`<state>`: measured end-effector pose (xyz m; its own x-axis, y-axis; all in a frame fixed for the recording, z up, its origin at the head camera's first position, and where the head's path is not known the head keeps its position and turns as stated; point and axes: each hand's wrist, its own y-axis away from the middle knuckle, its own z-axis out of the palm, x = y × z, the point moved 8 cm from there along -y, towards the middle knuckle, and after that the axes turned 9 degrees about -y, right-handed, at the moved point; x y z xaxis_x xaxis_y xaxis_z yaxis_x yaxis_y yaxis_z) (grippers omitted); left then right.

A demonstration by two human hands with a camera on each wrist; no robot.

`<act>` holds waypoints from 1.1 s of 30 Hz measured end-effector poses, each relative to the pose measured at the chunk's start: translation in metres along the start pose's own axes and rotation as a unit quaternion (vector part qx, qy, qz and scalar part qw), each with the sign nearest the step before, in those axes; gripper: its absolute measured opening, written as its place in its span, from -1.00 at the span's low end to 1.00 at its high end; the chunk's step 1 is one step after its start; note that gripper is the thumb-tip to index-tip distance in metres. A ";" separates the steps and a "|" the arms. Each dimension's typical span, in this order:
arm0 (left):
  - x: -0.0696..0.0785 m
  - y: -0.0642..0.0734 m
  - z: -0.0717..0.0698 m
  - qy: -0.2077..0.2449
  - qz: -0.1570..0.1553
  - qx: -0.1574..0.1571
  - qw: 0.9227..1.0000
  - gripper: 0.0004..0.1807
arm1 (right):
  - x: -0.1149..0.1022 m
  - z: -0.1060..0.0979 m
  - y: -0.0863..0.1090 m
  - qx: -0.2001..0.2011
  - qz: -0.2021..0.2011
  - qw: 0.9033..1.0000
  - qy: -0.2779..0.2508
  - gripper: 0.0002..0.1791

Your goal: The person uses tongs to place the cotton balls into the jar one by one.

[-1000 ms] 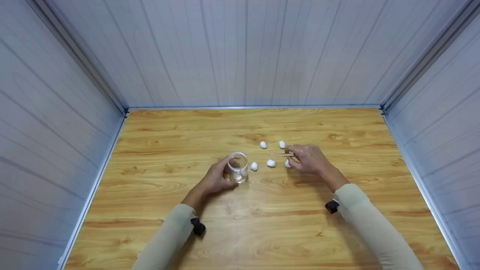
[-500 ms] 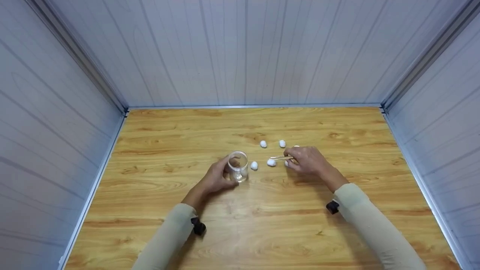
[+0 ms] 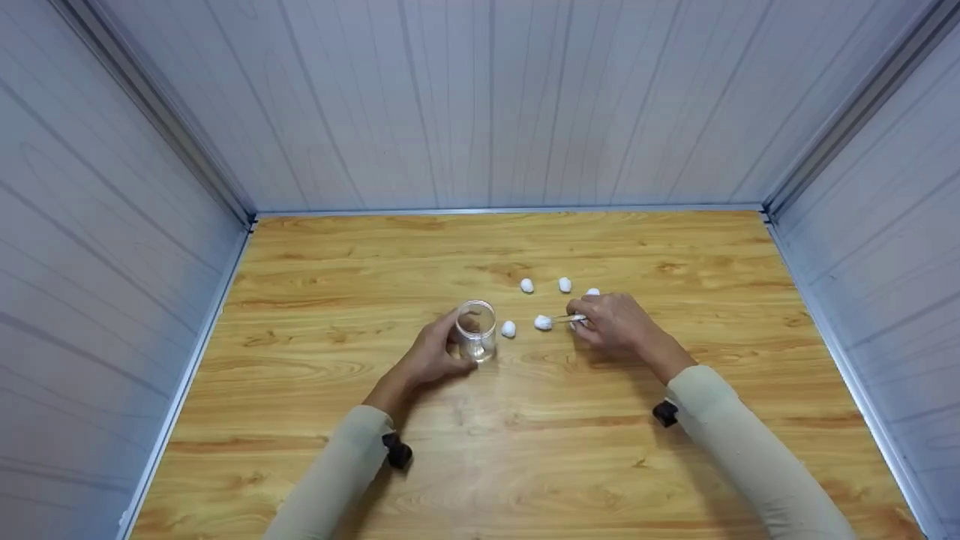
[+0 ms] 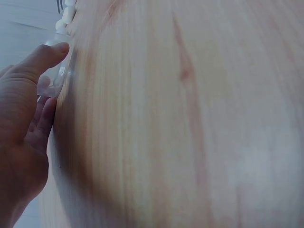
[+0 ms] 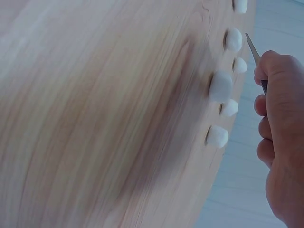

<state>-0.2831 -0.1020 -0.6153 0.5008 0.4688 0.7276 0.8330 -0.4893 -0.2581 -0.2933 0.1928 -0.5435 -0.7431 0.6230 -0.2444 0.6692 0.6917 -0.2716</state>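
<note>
My left hand point(image 3: 431, 358) grips the side of a clear jar point(image 3: 480, 346), which stands upright on the table with its mouth up. In the left wrist view the thumb and fingers curl round the jar wall point(image 4: 61, 76). Between the fingers of my right hand point(image 3: 616, 321) is a pair of tweezers point(image 3: 568, 319), pointing left. Its tips meet the right side of a white cotton ball point(image 3: 542, 322) in the head view. Another cotton ball point(image 3: 508, 329) lies between that one and the jar. The right wrist view shows the tweezers point(image 5: 253, 49) beyond a row of cotton balls.
Farther back lie two more cotton balls, one to the left point(image 3: 526, 286) and one to the right point(image 3: 565, 285). A third point(image 3: 593, 292) peeks out behind my right hand. The wooden table point(image 3: 480, 450) is bounded by pale panel walls point(image 3: 487, 105) at the back and sides.
The tweezers have come down and toward me, from above the cotton balls to the side of the middle near one. My left hand and the jar stay put.
</note>
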 end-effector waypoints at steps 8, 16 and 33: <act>-0.020 -0.001 0.007 -0.007 -0.023 0.002 1.000 -0.01 | 0.000 0.004 0.000 -0.021 0.014 1.000 0.001 -0.87; -0.007 0.000 0.001 -0.019 -0.013 0.010 1.000 -0.03 | 0.002 0.008 -0.001 -0.045 0.039 0.998 -0.003 -0.85; 0.013 -0.001 -0.003 -0.010 -0.042 -0.024 0.999 0.00 | 0.001 0.009 0.000 -0.028 0.017 0.999 -0.008 -0.89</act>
<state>-0.2781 -0.0983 -0.6037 0.4338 0.5237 0.7332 0.8606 -0.4818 -0.1650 -0.2943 0.1895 -0.5524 -0.7189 0.6415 -0.2679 0.6933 0.6895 -0.2094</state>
